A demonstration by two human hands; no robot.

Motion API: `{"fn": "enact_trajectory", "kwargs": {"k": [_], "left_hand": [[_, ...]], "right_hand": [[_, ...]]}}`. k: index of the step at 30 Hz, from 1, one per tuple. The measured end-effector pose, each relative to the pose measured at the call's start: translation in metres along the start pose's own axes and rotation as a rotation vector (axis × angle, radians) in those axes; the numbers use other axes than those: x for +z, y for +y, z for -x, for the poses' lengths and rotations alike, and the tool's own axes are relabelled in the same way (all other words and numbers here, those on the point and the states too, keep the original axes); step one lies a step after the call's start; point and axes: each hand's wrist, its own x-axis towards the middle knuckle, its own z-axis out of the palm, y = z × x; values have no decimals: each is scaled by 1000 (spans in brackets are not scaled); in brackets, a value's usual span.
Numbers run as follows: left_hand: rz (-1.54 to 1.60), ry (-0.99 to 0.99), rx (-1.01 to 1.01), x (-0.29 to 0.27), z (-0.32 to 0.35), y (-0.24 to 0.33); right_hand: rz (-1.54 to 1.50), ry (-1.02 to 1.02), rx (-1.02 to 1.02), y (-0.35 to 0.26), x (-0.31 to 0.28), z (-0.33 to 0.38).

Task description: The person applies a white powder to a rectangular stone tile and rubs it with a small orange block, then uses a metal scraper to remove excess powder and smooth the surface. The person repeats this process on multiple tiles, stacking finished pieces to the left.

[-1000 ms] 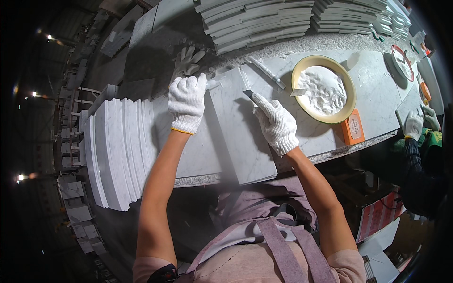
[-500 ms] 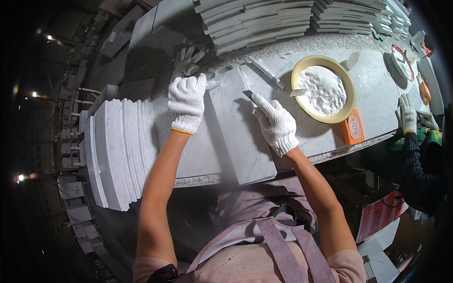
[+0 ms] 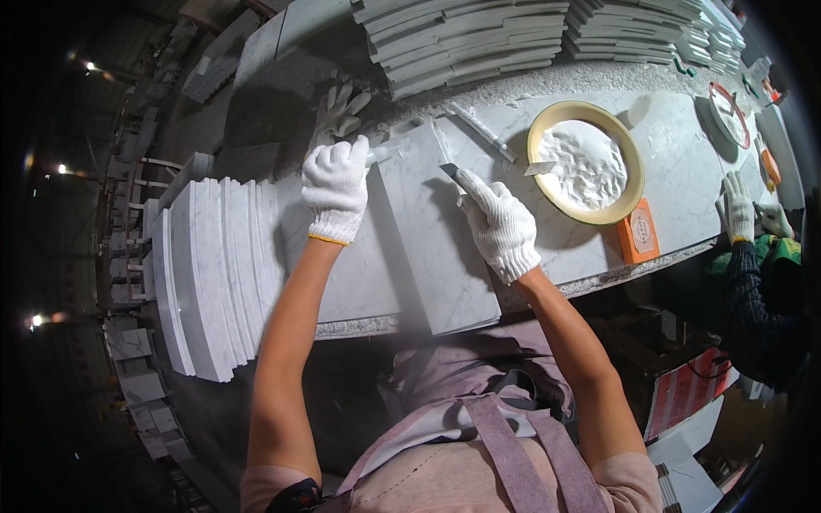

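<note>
left hand [image 3: 334, 190] flat on marble tile [image 3: 432, 248] | right hand [image 3: 498, 224] grip closed, seemingly on scraper [image 3: 450, 171]

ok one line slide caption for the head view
Gloved left hand steadies a marble slab while the right hand works a blade along its far edge.

Both hands wear white knitted work gloves, the left hand [image 3: 335, 190] and the right hand [image 3: 500, 227] alike; the left glove has a thin yellow band at the cuff. The forearms are bare below short pale pink sleeves. A mauve apron with broad straps covers the chest over a pinkish shirt.
</note>
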Motion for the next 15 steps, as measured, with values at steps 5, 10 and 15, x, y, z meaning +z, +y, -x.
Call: {"fn": "enact_trajectory", "kwargs": {"k": [5, 10, 15], "left_hand": [[64, -163, -139, 4, 8, -1], [246, -23, -356, 3, 28, 7], [883, 183, -613, -8, 70, 27]], "right_hand": [[45, 2, 41, -7, -4, -1], [-6, 31, -32, -22, -20, 14], [-49, -73, -58, -28, -79, 68]]}}
